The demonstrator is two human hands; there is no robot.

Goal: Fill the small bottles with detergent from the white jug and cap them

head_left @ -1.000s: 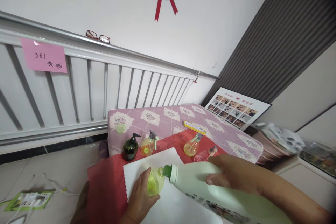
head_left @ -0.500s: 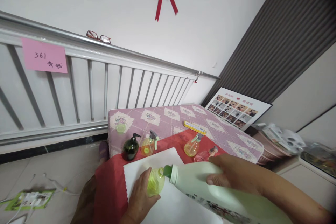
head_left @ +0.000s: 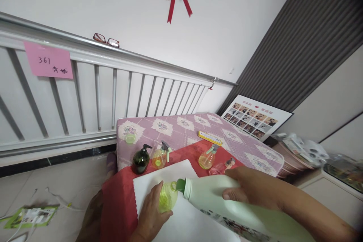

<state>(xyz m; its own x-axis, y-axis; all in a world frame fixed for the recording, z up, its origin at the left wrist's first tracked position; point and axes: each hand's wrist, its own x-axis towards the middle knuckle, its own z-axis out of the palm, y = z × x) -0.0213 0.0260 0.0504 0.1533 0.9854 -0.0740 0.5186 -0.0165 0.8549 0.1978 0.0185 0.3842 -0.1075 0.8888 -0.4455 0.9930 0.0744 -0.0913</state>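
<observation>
My left hand (head_left: 151, 211) is wrapped round a small clear yellow bottle (head_left: 168, 197), which has no top on its mouth. In my right hand (head_left: 241, 187) is a large pale green jug (head_left: 208, 191), tipped on its side. The jug's dark green spout (head_left: 180, 185) meets the mouth of the small bottle. Yellow-green liquid shows inside the small bottle; I cannot make out a stream. Both are held over a white sheet (head_left: 188, 221) with a scalloped edge, laid on a red cloth (head_left: 119, 204).
Behind the sheet stand a dark green pump bottle (head_left: 141, 161), a spray bottle (head_left: 159, 159) and an amber spray bottle (head_left: 206, 160). A loose spray head (head_left: 229, 163) lies near the jug. A green lid (head_left: 130, 138) and a yellow case (head_left: 210, 137) rest on the patterned tablecloth (head_left: 185, 123).
The hands, jug and small bottle keep nearly the same positions. Any change in the liquid level is too slight to tell.
</observation>
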